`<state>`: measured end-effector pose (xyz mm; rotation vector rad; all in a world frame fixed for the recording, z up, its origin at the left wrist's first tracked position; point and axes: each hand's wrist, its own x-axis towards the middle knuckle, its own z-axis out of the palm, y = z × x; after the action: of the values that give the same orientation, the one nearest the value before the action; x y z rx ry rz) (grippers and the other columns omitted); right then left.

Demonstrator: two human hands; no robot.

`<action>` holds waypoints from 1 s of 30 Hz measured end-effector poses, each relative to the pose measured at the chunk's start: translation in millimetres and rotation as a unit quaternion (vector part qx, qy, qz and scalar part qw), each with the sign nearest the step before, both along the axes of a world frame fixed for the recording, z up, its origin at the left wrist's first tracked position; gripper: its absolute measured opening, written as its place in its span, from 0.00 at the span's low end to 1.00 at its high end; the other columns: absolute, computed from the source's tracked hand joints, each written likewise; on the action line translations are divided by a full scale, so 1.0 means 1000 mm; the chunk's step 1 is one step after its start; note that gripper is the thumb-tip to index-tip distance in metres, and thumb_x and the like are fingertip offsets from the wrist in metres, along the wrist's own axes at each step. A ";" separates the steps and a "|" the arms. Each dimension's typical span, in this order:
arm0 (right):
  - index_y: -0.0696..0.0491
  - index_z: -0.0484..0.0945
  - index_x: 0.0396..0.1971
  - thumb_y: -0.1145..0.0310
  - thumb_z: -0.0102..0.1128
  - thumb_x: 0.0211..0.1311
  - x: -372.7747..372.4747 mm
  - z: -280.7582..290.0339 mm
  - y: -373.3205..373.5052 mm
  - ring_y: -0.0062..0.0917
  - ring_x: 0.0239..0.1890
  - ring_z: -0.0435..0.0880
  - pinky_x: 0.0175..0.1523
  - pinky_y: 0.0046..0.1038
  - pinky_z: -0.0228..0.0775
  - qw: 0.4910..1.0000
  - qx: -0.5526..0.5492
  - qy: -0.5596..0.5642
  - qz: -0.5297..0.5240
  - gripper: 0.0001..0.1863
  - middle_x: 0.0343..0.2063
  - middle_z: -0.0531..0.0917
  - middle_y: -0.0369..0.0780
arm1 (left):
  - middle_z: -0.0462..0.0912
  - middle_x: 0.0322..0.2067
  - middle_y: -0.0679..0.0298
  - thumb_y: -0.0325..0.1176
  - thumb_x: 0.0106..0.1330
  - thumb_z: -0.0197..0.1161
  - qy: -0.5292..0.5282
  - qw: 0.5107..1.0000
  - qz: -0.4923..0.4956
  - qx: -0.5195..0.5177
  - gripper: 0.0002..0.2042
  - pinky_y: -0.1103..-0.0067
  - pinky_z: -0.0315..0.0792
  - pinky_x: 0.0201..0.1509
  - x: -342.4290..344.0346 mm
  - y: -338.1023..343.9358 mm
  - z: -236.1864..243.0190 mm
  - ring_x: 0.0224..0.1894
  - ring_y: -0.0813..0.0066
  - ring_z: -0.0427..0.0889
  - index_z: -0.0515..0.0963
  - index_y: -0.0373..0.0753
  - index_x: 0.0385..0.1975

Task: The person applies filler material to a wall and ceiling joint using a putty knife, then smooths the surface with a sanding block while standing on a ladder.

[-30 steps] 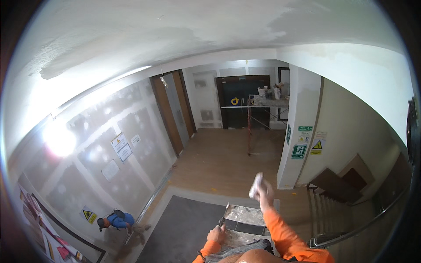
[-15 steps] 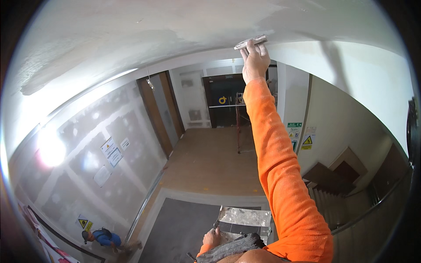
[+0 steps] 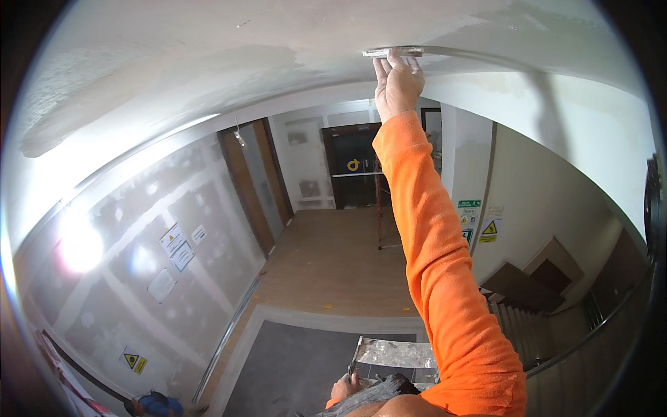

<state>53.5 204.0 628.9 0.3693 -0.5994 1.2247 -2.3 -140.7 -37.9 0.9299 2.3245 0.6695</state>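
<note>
My right arm, in an orange sleeve, is stretched up overhead. My right hand (image 3: 400,85) is closed on a wide, plaster-smeared filling knife (image 3: 375,53), its fingertips pressing the blade flat to the ceiling (image 3: 278,38). The ceiling there carries grey, damp-looking patches of filler. Low in the view, my left hand (image 3: 343,387) is wrapped round the side rail of a spattered stepladder (image 3: 396,353). The ladder's lower part is hidden by dark cloth and my body.
A bright lamp (image 3: 81,240) glares at the left wall of patched boards (image 3: 201,229). A person in blue (image 3: 158,404) is at the lower left edge. Stairs (image 3: 517,326) and leaning brown panels (image 3: 524,286) are on the right. A red stand (image 3: 380,222) stands farther off.
My right hand has slid the filling knife slightly left along the ceiling, levelling the blade. The view has shifted a little. The person in blue has moved down, mostly out of view.
</note>
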 end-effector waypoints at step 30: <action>0.61 0.70 0.55 0.68 0.67 0.67 -0.017 -0.054 -0.085 0.25 0.52 0.80 0.53 0.32 0.81 0.963 0.125 -0.215 -0.106 0.22 0.52 0.77 0.43 | 0.86 0.42 0.44 0.58 0.72 0.52 -0.006 0.999 -0.021 0.033 0.25 0.54 0.76 0.54 -0.001 -0.001 -0.002 0.49 0.39 0.83 0.83 0.43 0.46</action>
<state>36.2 119.4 574.5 0.2392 -1.1474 1.0263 -3.4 -141.8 -40.1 0.9976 2.2781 0.7357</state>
